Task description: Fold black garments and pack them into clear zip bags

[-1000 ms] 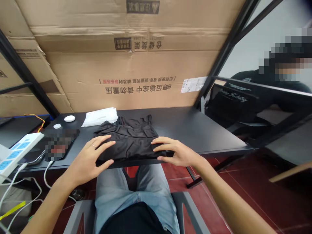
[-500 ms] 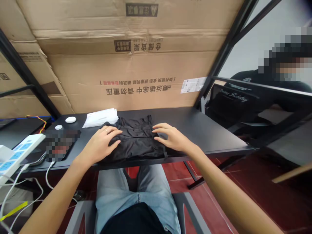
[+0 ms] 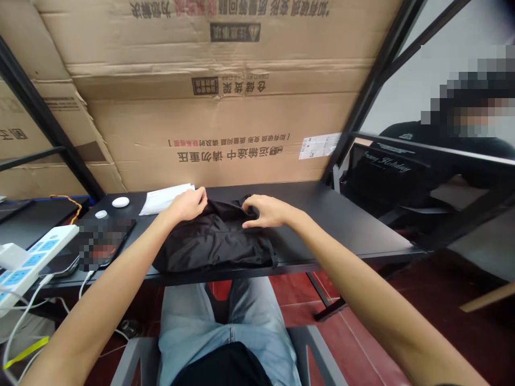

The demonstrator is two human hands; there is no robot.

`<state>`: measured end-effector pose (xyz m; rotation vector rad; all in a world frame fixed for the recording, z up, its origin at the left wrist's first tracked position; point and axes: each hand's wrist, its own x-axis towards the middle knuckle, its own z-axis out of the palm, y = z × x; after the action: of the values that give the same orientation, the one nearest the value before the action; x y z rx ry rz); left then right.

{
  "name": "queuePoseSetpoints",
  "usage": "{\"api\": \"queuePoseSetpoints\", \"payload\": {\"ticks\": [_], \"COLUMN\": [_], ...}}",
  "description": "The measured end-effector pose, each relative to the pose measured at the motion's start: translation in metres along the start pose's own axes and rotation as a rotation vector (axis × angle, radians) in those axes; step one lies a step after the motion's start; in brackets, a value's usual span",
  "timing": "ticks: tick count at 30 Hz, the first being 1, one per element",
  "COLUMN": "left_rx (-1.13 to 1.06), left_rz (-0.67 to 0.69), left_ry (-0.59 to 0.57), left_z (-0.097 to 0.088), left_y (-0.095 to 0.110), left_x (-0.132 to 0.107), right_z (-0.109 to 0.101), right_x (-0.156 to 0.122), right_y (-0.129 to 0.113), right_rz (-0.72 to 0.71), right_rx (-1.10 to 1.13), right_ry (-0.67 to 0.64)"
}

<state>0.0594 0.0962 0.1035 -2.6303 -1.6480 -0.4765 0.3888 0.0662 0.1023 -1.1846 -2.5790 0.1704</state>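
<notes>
Black cloth [image 3: 221, 249] lying along the table's [image 3: 338, 214] near edge. Left hand [image 3: 189, 203] and right hand [image 3: 263, 210] now reaching farther across: left apparently pinching it, nearly closed; right curling half-open against it, far side seemingly lifting.

Both arms [image 3: 354, 268] reach forward, left fingers [image 3: 201, 196] pinched together, right fingers [image 3: 256, 201] curved apart

The left hand [image 3: 191, 205] is pinching the far edge of a black cloth [image 3: 217, 249] on the dark table [image 3: 322, 220], while the right hand [image 3: 265, 210] is curving its thumb and fingers around the cloth's far right part, its grip hard to make out. Flat white sheets [image 3: 160, 200] are lying just beside the left hand, and printed cardboard [image 3: 225, 115] is standing behind the table.
</notes>
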Motion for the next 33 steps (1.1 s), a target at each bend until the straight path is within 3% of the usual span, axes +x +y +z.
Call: {"api": "queuePoseSetpoints", "payload": {"ticks": [5, 9, 12, 15, 18, 20, 25, 33], "left_rx": [-0.032, -0.049, -0.073, -0.057, -0.004, -0.008, -0.065, -0.071], "left_rz": [-0.141, -0.235, -0.127, 0.094, 0.063, -0.005, -0.037, -0.041], "left_ry": [0.052, 0.133, 0.168, 0.121, 0.052, 0.037, 0.057, 0.093], "left_z": [0.013, 0.013, 0.011, 0.011, 0.019, 0.028, 0.046, 0.051], "left_y": [0.000, 0.010, 0.020, 0.021, 0.010, -0.002, -0.018, -0.019], "left_x": [0.017, 0.018, -0.010, -0.063, -0.116, -0.139, -0.152, -0.151], "right_z": [0.006, 0.011, 0.023, 0.037, 0.048, 0.053, 0.063, 0.069], "right_x": [0.019, 0.030, 0.012, -0.024, -0.059, -0.074, -0.080, -0.081], "right_y": [0.011, 0.016, -0.002, -0.032, -0.052, -0.056, -0.050, -0.051], "right_rz": [0.293, 0.424, 0.322, 0.115, 0.180, 0.260, 0.288, 0.283], "right_rx": [0.009, 0.019, 0.045, 0.105, 0.138, 0.164, 0.172, 0.165], "right_ry": [0.179, 0.299, 0.340, 0.223, 0.026, -0.031, 0.038, 0.097]}}
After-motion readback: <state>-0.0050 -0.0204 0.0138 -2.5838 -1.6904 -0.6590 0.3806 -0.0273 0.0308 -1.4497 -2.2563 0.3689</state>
